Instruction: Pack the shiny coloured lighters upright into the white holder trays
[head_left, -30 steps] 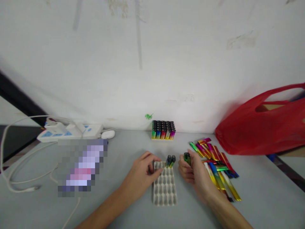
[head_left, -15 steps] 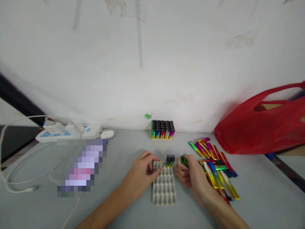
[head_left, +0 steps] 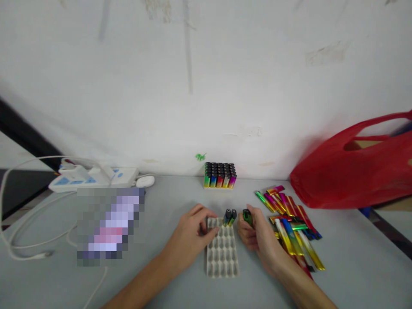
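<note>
A pale tray (head_left: 222,254) with rows of small pockets lies in front of me. My left hand (head_left: 196,225) is closed on its far left edge, thumb reaching over the pockets. Two lighters (head_left: 229,218) with black tops stand upright in the far right pockets. Just right of them, my right hand (head_left: 254,229) is closed around a green lighter (head_left: 247,216) with a black top. The fist hides most of that lighter's body. It is held apart from the tray.
A full block of lighters (head_left: 220,176) stands by the wall. Loose shiny lighters (head_left: 291,214) lie in a pile on the right, near a red bag (head_left: 350,171). On the left are a power strip (head_left: 93,180), white cables and a blurred-out phone-like object (head_left: 112,225).
My right hand has turned slightly, so the green lighter in it tilts a little differently. My left hand and the tray have stayed put.
</note>
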The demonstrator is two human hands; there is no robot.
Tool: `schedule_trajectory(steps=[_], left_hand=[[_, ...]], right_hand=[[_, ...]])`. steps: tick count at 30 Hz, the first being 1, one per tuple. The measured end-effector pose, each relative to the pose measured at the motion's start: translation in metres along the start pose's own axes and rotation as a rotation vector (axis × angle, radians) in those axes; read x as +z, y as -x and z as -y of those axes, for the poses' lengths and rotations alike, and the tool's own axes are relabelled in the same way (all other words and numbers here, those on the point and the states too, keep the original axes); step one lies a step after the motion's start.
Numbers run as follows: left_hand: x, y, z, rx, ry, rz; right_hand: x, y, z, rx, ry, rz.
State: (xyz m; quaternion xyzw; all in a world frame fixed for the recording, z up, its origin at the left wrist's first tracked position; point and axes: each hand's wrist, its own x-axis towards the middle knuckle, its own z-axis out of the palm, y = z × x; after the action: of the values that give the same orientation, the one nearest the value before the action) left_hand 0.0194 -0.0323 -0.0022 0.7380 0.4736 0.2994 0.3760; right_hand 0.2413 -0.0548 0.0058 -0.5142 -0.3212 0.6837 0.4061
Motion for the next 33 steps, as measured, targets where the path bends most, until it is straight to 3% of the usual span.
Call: schedule_trajectory(steps=[14,20,24,28,33], left_hand=[[0.0,0.0,0.0,0.01,-0.019,0.001],[0.0,0.0,0.002,0.006,-0.015,-0.003],[0.0,0.0,0.001,0.007,-0.021,-0.002],[0.001,0.0,0.0,0.002,-0.018,0.005],[0.001,-0.001,0.001,0.008,-0.011,0.004]], right_hand=[[0.003,0.003,-0.003,-0.062,0.086,-0.165],[0.003,-0.002,-0.004,-0.078,0.026,-0.113],[0.007,0.003,0.001,-0.314,0.049,-0.179],[0.009,0.01,0.008,-0.563,0.225,-0.236],[0.007,0.018,0.014,-0.659,0.325,-0.234]])
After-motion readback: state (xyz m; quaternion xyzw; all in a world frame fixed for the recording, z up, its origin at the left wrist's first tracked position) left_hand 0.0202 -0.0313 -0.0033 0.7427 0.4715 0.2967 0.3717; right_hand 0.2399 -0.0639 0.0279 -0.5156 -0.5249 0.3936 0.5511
